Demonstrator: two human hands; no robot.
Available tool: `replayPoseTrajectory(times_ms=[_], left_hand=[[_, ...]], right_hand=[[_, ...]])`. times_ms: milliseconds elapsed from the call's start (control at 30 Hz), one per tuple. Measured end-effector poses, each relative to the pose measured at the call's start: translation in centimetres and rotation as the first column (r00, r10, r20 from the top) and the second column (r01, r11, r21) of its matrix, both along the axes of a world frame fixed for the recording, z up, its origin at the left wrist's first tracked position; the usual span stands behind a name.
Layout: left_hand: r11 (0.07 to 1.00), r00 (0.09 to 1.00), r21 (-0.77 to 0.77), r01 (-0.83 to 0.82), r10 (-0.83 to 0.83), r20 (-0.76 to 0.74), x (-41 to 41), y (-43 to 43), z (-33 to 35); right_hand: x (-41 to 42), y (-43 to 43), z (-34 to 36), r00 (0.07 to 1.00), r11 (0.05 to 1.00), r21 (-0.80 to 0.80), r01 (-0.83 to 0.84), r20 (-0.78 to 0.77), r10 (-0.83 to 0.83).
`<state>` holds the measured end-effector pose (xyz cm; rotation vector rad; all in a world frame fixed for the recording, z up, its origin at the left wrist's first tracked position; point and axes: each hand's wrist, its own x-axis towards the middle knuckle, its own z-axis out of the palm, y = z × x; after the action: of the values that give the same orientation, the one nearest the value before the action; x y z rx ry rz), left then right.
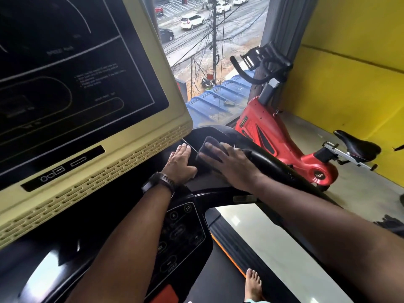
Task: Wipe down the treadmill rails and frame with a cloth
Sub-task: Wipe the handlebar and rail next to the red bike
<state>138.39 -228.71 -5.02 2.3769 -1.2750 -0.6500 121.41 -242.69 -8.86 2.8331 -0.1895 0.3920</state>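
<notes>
A dark cloth [207, 146] lies on the black upper frame of the treadmill [220, 131], right of the cream console screen [122, 149]. My right hand [231, 162] lies flat on the cloth with spread fingers and presses it against the frame, beside the black right handrail [271, 162]. My left hand [180, 162], a black watch on its wrist, rests flat with straight fingers on the frame just left of the cloth. The black button panel [185, 232] sits below my left forearm.
A red exercise bike [279, 141] with a black saddle stands right of the treadmill against a yellow wall [354, 68]. A window ahead looks onto a street. My bare foot [253, 285] stands on the treadmill deck by its orange-edged side rail [231, 250].
</notes>
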Motion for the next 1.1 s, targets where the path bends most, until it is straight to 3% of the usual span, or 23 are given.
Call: replayPoseTrajectory(times_ms=[100,267,400,533,633,733,800,867,1000,1100], left_hand=[[0.997,0.991,-0.054,-0.055,0.048,-0.123,0.2,0.3,0.3],[1.0,0.997,-0.01,0.002,-0.003,-0.081,0.0,0.3,0.2],[1.0,0.995,-0.026,0.002,-0.004,-0.097,0.1,0.4,0.1],[0.999,0.998,0.014,0.037,-0.037,-0.049,0.1,0.3,-0.2],[0.997,0.998,0.055,0.058,-0.059,0.006,0.0,0.1,-0.2],[0.995,0.997,0.079,0.068,-0.071,0.035,-0.1,0.3,-0.1],[0.993,0.996,0.091,0.073,-0.077,0.048,-0.1,0.4,-0.1],[0.991,0.994,0.11,0.082,-0.089,0.065,-0.2,0.5,-0.1],[0.989,0.991,0.122,0.089,-0.1,0.091,-0.3,0.3,-0.1],[0.989,0.989,0.114,0.091,-0.103,0.105,-0.5,0.3,0.0]], right_hand=[[-2.1,-3.1,1.0,0.907,0.862,-0.297,-0.411,-0.228,0.354],[1.4,-2.4,1.3,0.763,0.669,-0.383,-0.637,-0.434,0.479],[1.5,-1.5,2.8,0.738,0.635,-0.401,-0.661,-0.501,0.452],[-2.1,-3.9,3.5,0.711,0.57,-0.483,-0.665,-0.643,0.284],[-4.3,-4.2,3.2,0.701,0.624,-0.484,-0.613,-0.698,0.147],[-4.8,-3.6,3.6,0.66,0.752,-0.408,-0.518,-0.749,0.049],[-4.9,-3.4,4.2,0.628,0.835,-0.332,-0.44,-0.778,0.022],[-5.0,-3.2,4.3,0.623,0.856,-0.31,-0.415,-0.782,0.019],[-5.3,-2.6,3.4,0.711,0.835,-0.376,-0.401,-0.702,0.025],[-6.3,-2.9,3.2,0.792,0.875,-0.326,-0.359,-0.603,0.1]])
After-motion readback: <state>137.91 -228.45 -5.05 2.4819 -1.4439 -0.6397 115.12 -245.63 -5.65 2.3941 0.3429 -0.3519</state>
